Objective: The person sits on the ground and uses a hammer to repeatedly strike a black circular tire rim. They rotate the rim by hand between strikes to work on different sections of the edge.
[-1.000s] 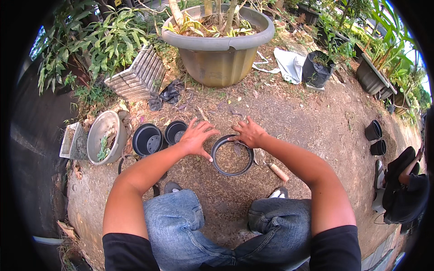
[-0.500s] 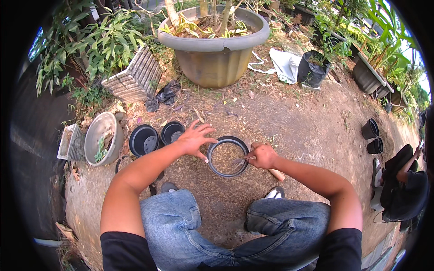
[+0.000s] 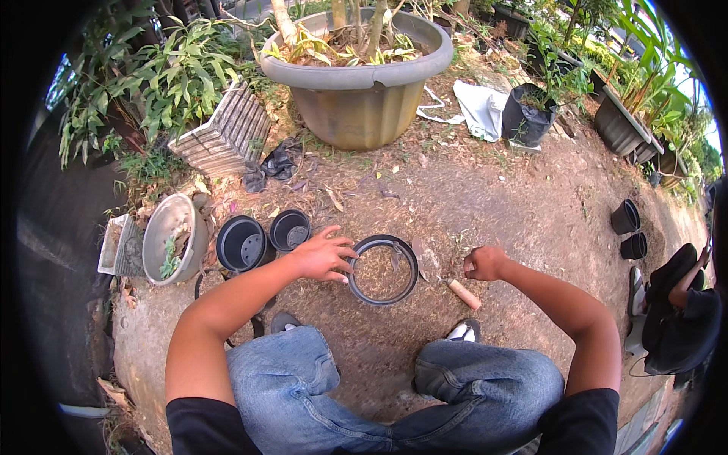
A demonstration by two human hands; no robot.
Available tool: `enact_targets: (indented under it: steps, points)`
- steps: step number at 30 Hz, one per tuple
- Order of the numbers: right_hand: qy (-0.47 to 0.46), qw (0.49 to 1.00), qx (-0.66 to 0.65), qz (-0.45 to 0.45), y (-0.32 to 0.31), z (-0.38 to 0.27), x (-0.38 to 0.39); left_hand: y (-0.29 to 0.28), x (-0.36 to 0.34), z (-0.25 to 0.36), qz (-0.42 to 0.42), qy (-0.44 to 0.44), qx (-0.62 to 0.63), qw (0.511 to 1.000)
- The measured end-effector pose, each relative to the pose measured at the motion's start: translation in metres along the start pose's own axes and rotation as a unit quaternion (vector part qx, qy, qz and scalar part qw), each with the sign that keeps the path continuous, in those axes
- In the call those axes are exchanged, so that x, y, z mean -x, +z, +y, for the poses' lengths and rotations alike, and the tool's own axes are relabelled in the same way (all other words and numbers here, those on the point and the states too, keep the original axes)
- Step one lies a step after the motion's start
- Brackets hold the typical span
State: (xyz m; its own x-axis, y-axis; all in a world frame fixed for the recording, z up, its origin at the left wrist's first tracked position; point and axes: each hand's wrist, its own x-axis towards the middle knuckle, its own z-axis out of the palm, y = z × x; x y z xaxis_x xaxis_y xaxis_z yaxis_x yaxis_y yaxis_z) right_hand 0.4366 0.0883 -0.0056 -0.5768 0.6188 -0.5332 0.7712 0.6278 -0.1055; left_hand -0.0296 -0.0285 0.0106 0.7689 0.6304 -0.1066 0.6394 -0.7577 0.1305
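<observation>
Pot [image 3: 385,302], round and black, sits on the ground between the hands, brown crumbly stuff inside its rim. Left hand [image 3: 326,256] stays at its left edge, fingers spread, apparently touching. Right hand [image 3: 485,263] has left the right rim, now off beyond the wooden handle [image 3: 464,294], fingers curled; can't tell if pinching anything. So only the left attends the pot. Two black pots [image 3: 242,244] farther left unchanged.

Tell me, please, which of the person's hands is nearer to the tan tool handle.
Right. The right hand is just beyond the tan tool handle and slightly right; the left hand is farther left, across the black pot.
</observation>
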Motion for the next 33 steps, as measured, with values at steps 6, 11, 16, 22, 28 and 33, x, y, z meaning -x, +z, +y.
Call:
enact_targets:
  steps: [6, 11, 16, 22, 28, 33]
  points:
    - [0.135, 0.991, -0.021, -0.009, 0.085, -0.022, -0.002, 0.0, 0.005, 0.001, -0.003, -0.03, 0.036, 0.999]
    - [0.086, 0.988, -0.073, 0.108, 0.128, -0.017, -0.01, 0.011, 0.006, -0.002, 0.016, -0.041, 0.07, 0.997]
    - [0.074, 0.982, -0.041, 0.168, 0.087, 0.002, -0.024, 0.012, 0.001, -0.006, 0.045, -0.038, 0.109, 0.992]
    - [0.159, 0.953, -0.082, 0.244, 0.072, 0.002, -0.065, 0.009, -0.005, -0.008, 0.043, -0.03, 0.111, 0.992]
    - [0.141, 0.966, -0.17, 0.133, 0.1, -0.038, -0.051, 0.011, 0.004, -0.005, 0.042, -0.044, 0.105, 0.993]
    - [0.134, 0.921, -0.354, 0.09, 0.132, -0.056, -0.025, 0.012, 0.003, -0.005, 0.033, -0.047, 0.11, 0.992]
